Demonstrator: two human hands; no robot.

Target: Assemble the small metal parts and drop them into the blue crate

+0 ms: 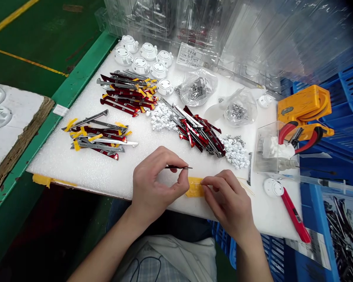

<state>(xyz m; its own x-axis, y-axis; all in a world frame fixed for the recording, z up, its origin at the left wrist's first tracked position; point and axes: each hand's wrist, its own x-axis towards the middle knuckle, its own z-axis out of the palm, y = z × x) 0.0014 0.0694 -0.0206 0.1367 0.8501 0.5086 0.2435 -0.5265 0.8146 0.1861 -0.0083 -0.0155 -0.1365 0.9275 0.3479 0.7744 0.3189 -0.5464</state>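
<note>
My left hand (161,178) pinches a thin dark strip (179,167) between thumb and fingertips. The strip is seen edge-on, held above the foam-topped bench. My right hand (232,199) is closed in a pinch at the right end of a yellow tape piece (195,190) on the bench's front edge. A thin pale stick (196,183) runs from those fingertips over the tape. Beyond my hands lies a heap of red, black and silver strips (201,131). Small white parts (161,116) lie beside it, with more white parts (237,152) to its right.
Taped strips (100,137) lie at left, with another pile (129,92) behind. White round pieces (148,51) stand at the back. Bags of small metal parts (197,90) lie nearby. At right are a clear box (261,156), yellow tape dispenser (306,107) and red-handled tool (295,213).
</note>
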